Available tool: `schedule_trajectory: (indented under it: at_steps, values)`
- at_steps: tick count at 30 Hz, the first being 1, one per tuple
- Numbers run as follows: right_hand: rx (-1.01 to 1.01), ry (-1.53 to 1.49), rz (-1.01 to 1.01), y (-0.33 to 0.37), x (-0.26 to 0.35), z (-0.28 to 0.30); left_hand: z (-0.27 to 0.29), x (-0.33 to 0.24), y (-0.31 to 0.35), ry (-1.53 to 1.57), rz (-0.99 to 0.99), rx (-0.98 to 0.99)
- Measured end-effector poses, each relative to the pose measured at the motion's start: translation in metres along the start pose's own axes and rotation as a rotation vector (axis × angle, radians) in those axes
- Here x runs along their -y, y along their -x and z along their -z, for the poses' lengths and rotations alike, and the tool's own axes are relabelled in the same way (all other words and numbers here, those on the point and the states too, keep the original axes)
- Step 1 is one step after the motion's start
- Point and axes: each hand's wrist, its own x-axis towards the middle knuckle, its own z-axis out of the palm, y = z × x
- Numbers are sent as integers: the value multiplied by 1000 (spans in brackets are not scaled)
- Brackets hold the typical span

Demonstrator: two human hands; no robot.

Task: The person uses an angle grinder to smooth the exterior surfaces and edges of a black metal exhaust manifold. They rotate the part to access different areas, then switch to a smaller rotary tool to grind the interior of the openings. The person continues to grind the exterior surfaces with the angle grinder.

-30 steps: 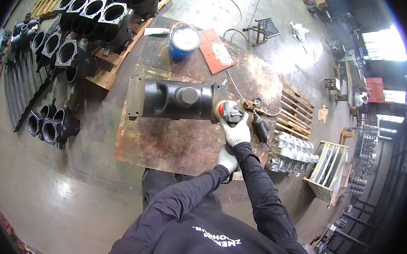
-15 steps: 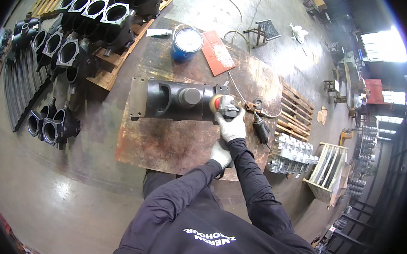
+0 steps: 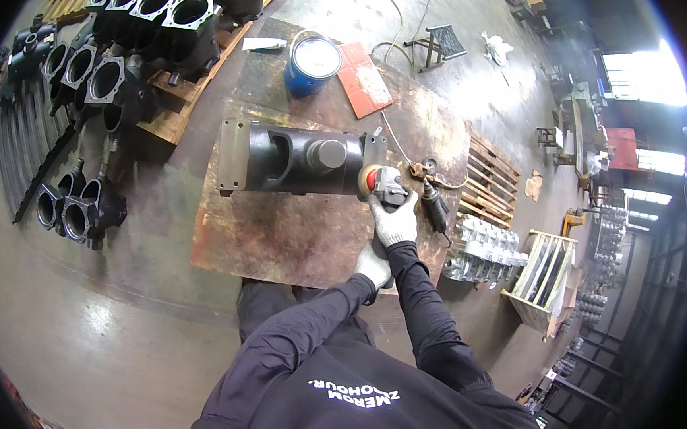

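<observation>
A black cylindrical metal housing [image 3: 253,169] with a round boss on top lies across the bench, its square flange at the left. Against the near corner of its right end sits the red-centred disc [image 3: 370,179] of an angle grinder [image 3: 390,187]. My right hand [image 3: 397,222], in a pale knit glove, is closed around the grinder just behind its head. Closer to my body, my gloved left hand [image 3: 372,263] wraps the rear of the tool, mostly hidden under my right sleeve. Right of the grinder lies a second, dark handheld power tool [image 3: 435,208].
A blue can [image 3: 312,67], a red-orange sheet [image 3: 365,85] and a white tube [image 3: 265,43] are on the far side of the worn bench top [image 3: 242,245]. A hose [image 3: 395,137] crosses its right side. Black castings [image 3: 103,80] crowd the left; silvery castings [image 3: 485,248] stand right.
The grinder has shifted slightly toward me and to the right along the housing's right end. Both hands keep their grip. The whole view has moved a little.
</observation>
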Motion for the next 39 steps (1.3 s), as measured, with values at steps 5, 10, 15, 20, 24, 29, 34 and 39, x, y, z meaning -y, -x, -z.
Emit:
schedule_trajectory:
  at_steps: [5, 10, 15, 20, 24, 29, 34, 39]
  values:
    - [7, 38, 10, 9, -26, 0, -14, 6, 14, -181, 11, 21]
    - [18, -149, 24, -10, -25, -4, -12, 3, 5, -150, -30, -22]
    - [-5, 91, 8, -33, -12, -6, -5, 9, -31, -173, -63, -20]
    - [-26, -64, 2, 1, -37, 9, -24, 0, 14, 104, 21, -36]
    - [-80, -41, 24, -38, -31, 6, -8, -13, -26, -65, 22, 38]
    - [-23, -15, -22, -33, -36, 10, -11, -13, -23, -337, -58, 85]
    - [-3, -31, 25, -35, -31, 18, -21, -15, -21, -27, 43, 42]
    - [-17, -38, 94, -70, -18, 11, -9, -17, -60, -154, -70, 58]
